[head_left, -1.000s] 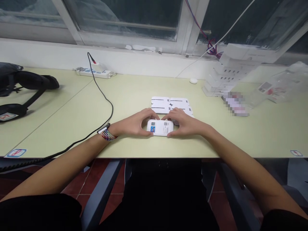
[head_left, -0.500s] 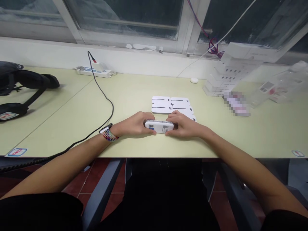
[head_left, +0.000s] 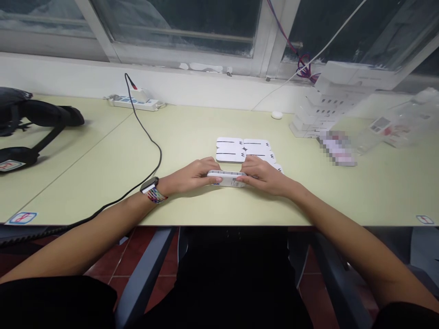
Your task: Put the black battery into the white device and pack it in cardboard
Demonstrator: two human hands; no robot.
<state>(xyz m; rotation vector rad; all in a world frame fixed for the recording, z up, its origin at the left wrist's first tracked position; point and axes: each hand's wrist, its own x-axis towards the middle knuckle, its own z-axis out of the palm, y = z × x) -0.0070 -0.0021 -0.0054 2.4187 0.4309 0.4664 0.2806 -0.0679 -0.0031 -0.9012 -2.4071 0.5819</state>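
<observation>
A flat white device [head_left: 227, 181] with rounded corners stands on its long edge near the front of the table, its labelled face toward me. My left hand [head_left: 202, 174] grips its left end, the thumb lying across the label side. At the right end my right hand [head_left: 262, 176] is closed on it too, thumb on the front face and fingers behind. Just beyond lie several matching white devices [head_left: 229, 143], flat and side by side, with a dark line and a letter-like mark on top. My right hand partly hides the nearest of them.
A black cable [head_left: 151, 137] runs from a power strip [head_left: 137, 103] down past my left wrist. Black headset-like gear [head_left: 48, 116] sits at the left. White boxes [head_left: 318, 107] are stacked at the back right, near a clear plastic bag [head_left: 404, 119] and a small white round object [head_left: 276, 115].
Both thumbs have moved up and inward onto the front face of the device, covering more of its label. The device has tilted slightly; the others lie in place.
</observation>
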